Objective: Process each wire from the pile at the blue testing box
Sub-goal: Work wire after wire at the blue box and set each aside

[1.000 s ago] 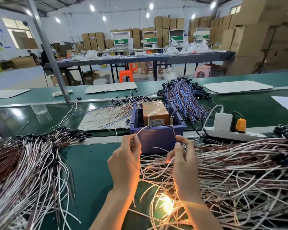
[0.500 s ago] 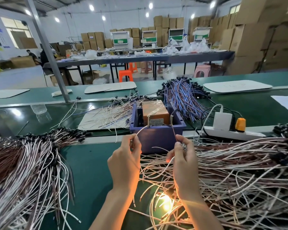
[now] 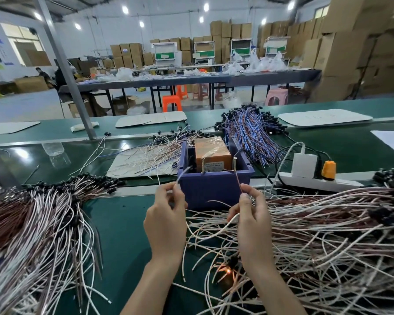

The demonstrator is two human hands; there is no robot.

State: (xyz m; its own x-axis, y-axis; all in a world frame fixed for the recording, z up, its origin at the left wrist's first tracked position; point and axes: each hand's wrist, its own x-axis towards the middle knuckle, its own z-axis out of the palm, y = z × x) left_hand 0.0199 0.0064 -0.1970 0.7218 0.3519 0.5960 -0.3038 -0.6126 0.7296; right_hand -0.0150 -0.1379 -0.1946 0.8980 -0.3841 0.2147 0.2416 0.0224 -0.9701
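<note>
Box [image 3: 214, 189] holds orange block [image 3: 210, 151]; fingers of left hand [image 3: 166, 221], right hand [image 3: 253, 226] pinch wire [image 3: 182, 173].

The green surface [image 3: 123, 226] carries the blue testing box [image 3: 214, 189]. Left of the box lies a white-and-brown wire heap [image 3: 39, 223], right of it a tangled wire pile [image 3: 328, 228] and a power strip [image 3: 309, 181], behind it a blue-striped bundle [image 3: 250, 135].

Stacked cardboard boxes [image 3: 341, 53], long table [image 3: 191, 79], ceiling lights [image 3: 125, 9].
</note>
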